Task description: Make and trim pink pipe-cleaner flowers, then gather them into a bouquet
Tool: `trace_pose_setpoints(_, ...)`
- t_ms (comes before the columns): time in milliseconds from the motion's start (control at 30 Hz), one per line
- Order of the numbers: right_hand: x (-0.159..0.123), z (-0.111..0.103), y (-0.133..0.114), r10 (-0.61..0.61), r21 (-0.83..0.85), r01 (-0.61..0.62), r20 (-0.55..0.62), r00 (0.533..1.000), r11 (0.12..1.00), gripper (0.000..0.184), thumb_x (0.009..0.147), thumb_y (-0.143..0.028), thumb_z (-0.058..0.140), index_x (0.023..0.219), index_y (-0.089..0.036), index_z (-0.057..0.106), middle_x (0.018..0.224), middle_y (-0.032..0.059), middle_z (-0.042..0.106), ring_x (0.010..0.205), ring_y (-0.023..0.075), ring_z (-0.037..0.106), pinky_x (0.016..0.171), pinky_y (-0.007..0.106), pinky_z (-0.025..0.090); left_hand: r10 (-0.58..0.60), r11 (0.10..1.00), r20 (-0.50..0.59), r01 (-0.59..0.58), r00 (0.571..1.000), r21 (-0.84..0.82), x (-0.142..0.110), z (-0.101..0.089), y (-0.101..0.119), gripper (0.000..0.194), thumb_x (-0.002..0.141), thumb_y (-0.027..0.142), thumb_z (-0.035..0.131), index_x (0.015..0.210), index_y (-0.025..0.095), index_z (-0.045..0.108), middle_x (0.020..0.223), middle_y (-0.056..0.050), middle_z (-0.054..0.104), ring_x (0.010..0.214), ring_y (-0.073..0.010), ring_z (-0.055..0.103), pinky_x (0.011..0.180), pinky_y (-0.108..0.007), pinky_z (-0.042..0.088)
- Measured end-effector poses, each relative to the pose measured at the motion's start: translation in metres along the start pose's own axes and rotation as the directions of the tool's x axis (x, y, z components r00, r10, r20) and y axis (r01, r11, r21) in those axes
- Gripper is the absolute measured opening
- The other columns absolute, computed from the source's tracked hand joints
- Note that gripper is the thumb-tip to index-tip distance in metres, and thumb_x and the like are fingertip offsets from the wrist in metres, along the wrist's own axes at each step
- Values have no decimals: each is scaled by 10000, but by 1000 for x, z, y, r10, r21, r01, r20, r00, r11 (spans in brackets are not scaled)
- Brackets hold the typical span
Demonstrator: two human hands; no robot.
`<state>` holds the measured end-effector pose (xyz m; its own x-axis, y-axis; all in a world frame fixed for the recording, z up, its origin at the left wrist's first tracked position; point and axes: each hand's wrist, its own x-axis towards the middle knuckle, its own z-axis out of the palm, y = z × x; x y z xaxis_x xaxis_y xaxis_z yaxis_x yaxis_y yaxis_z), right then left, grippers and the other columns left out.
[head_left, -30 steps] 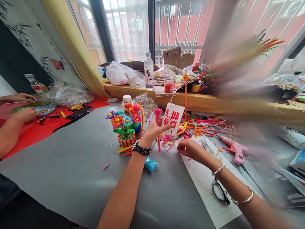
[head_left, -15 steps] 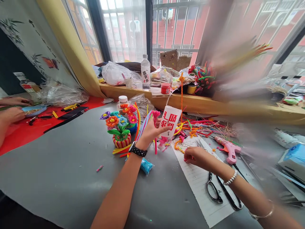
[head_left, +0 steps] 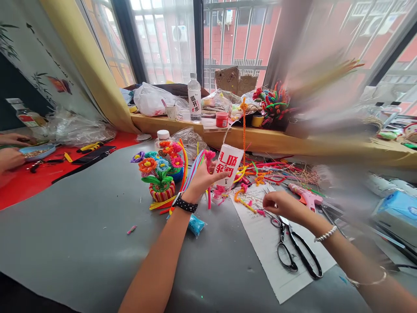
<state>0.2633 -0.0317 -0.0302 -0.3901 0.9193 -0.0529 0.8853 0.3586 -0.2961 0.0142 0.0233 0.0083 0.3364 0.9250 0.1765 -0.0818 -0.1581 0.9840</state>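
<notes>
My left hand [head_left: 202,179] is closed around a pink fuzzy pipe-cleaner piece [head_left: 209,155], whose tuft sticks up above the fingers. Its thumb lies across a white card with red characters [head_left: 228,163]; whether it grips the card I cannot tell. Pastel pipe cleaners [head_left: 195,167] fan out behind this hand. Over the lined paper [head_left: 257,243], my right hand [head_left: 275,203] has its fingers curled in; what they hold, if anything, is hidden. Small scissors [head_left: 275,221] and large black-handled scissors [head_left: 288,245] lie just below it. Pink scraps [head_left: 261,212] rest by its fingertips.
A striped pot of pipe-cleaner flowers [head_left: 162,191] stands left of my left hand, near a blue packet [head_left: 196,225]. The pink glue gun [head_left: 306,195] lies behind my right hand. At far left, another person's hand [head_left: 11,158] is beside a blue dish [head_left: 39,152].
My right hand has lifted and shifted right, away from the pink scraps, toward the scissors. My left hand keeps its hold. The view has turned slightly.
</notes>
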Motion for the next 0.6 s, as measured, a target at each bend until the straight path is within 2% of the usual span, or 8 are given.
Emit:
trace_pose_setpoints(200, 9, 19, -7, -10, -25, 11, 31, 999, 1000, 142, 651, -64, 522, 673, -141, 640, 660, 49, 636, 591, 137, 521, 554, 215, 365, -16, 1000, -26, 17, 1000, 19, 0, 2, 0, 511, 524, 271, 727, 943, 135, 468, 980, -107, 606, 899, -228, 581, 795, -382, 467)
trace_pose_setpoints(300, 11, 22, -12, 2, -30, -1, 18, 1000, 1000, 174, 644, -36, 500, 644, -140, 639, 652, 54, 633, 584, 136, 523, 543, 214, 361, -45, 998, -31, 46, 999, 44, -1, 2, 1, 518, 523, 284, 728, 945, 126, 471, 988, -119, 598, 911, -237, 576, 791, -387, 465)
trace_pose_setpoints(400, 10, 10, -16, 18, -7, -18, -11, 1000, 1000, 171, 646, -32, 501, 631, -143, 630, 634, 40, 631, 571, 126, 533, 543, 204, 377, -78, 996, 14, 77, 997, 53, -1, 2, 2, 496, 530, 301, 723, 928, 131, 481, 976, -109, 600, 900, -236, 579, 776, -385, 471)
trace_pose_setpoints(533, 6, -18, -15, 58, 41, -53, -113, 992, 998, 150, 741, -117, 464, 768, -139, 610, 746, 47, 643, 652, 119, 566, 598, 193, 415, -92, 992, 72, 84, 993, 99, -1, 2, 0, 536, 509, 301, 736, 945, 148, 465, 996, -104, 591, 916, -246, 573, 793, -406, 461)
trace_pose_setpoints(600, 8, -25, -15, 53, 48, -47, -123, 991, 998, 140, 748, -134, 466, 781, -144, 602, 754, 41, 641, 662, 117, 570, 600, 188, 419, -106, 989, 116, 93, 988, 114, -1, 2, -1, 519, 524, 305, 728, 945, 148, 468, 1000, -110, 591, 918, -248, 573, 813, -417, 450)
